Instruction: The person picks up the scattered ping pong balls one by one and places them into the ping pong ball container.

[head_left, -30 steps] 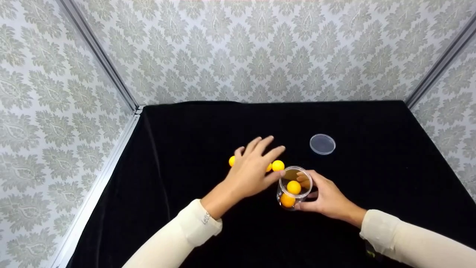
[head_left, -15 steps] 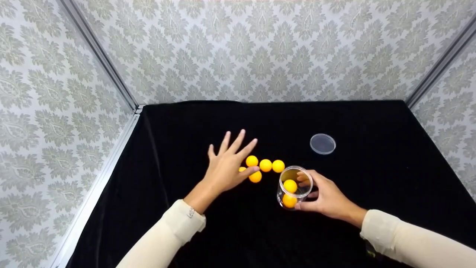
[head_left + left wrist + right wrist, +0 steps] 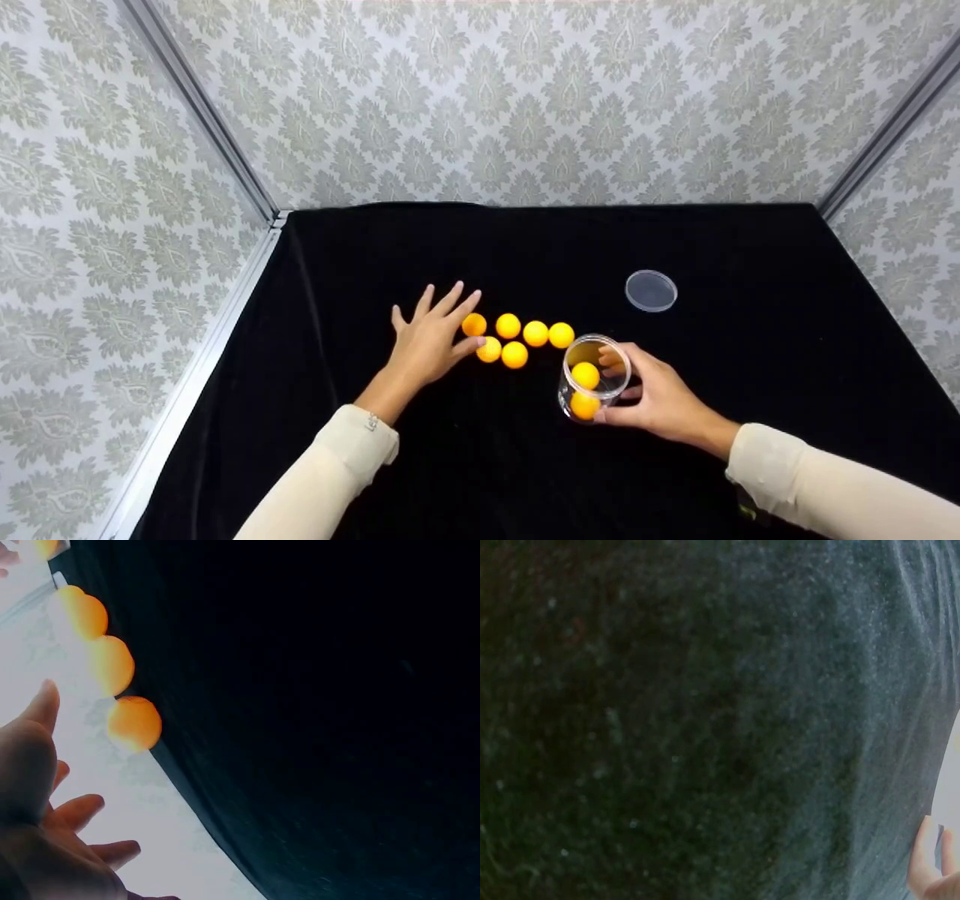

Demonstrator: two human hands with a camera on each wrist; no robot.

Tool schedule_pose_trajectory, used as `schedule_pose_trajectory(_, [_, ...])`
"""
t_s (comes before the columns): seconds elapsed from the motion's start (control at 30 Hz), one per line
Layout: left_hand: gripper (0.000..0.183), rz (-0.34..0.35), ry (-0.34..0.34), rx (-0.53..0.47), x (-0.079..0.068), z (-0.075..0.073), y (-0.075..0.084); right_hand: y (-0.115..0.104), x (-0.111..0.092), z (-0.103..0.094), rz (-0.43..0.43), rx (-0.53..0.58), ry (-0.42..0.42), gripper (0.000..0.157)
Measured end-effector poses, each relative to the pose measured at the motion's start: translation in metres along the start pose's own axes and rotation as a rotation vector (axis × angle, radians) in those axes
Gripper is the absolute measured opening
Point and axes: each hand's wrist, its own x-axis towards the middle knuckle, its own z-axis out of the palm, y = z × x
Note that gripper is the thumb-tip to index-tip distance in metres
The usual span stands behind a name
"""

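Two orange ping-pong balls (image 3: 585, 406) lie inside a clear plastic jar (image 3: 616, 387), which stands with its mouth up. My right hand (image 3: 664, 394) grips the jar from its right side, thumb in front and fingers behind. Left of the jar, several loose orange ping-pong balls (image 3: 514, 355) sit on the black cloth in two uneven rows. At the left end of these balls is my left hand (image 3: 424, 345), fingers spread and straight, holding nothing. Its thumb overlaps the edge of a ball (image 3: 491, 349) in the head view; contact cannot be told.
A clear round lid (image 3: 651, 291) lies flat on the cloth beyond the jar. The black cloth (image 3: 390, 247) covers the table up to the patterned wall panels (image 3: 487, 105) at the back. The right wrist view shows mostly dark cloth (image 3: 705, 720).
My left hand has moved left, away from the jar, uncovering the loose balls. The balls inside the jar have shifted slightly. My right hand and the jar have stayed in place.
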Motion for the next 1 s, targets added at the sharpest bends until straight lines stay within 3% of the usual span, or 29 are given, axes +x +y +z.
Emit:
schedule_pose_trajectory(0.37, [0.064,-0.011,0.004,0.043,0.008,0.015,-0.015,0.002,0.0,0.0,-0.005,0.003,0.005,0.085])
schedule_pose_trajectory(1.0, [0.047,-0.011,0.023,0.013,0.011,0.028,-0.009,0.001,0.0,0.0,0.001,0.006,0.0,0.086])
